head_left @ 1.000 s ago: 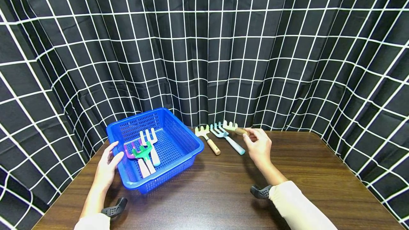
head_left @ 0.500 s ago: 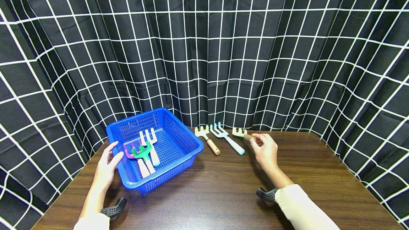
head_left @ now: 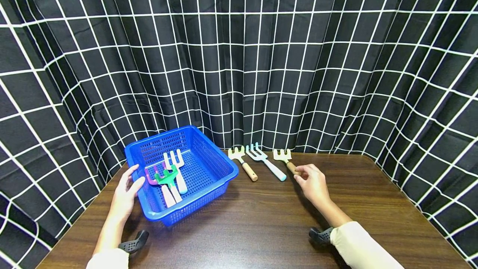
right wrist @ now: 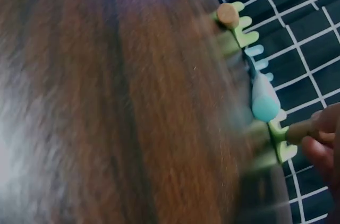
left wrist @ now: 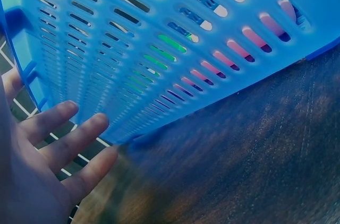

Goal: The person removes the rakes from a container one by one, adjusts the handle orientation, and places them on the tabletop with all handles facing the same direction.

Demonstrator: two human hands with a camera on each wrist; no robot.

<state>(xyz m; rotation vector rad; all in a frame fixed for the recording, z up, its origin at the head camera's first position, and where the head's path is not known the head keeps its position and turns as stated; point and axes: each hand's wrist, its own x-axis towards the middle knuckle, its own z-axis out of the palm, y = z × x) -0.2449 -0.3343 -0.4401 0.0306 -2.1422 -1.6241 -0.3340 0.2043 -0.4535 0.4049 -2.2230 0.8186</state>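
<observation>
My left hand [head_left: 125, 198] rests at the left rim of a blue plastic basket [head_left: 214, 194], thumb and index fingertip on the rim. In the left wrist view, the other fingers [left wrist: 79, 141] are straight and spread beside the slotted outer wall. Inside the basket lie a green hand fork [head_left: 167, 177], a purple-pink one [head_left: 168, 196] and a white one [head_left: 181, 182]. My right hand [head_left: 313, 184] pinches the wooden handle end of a pale green hand fork [head_left: 285, 156], tines toward the curtain. To its left lie a blue hand fork [head_left: 274, 170] and another pale green one [head_left: 248, 170].
All this stands on a dark brown wooden table [head_left: 261, 227]. A black curtain with a white grid [head_left: 239, 74] hangs right behind its back edge. Black wrist mounts [head_left: 134, 242] sit on both forearms.
My right hand has moved right and toward me with the pale green hand fork, which has swung from lying nearly sideways to pointing at the curtain. The left hand and basket stay put.
</observation>
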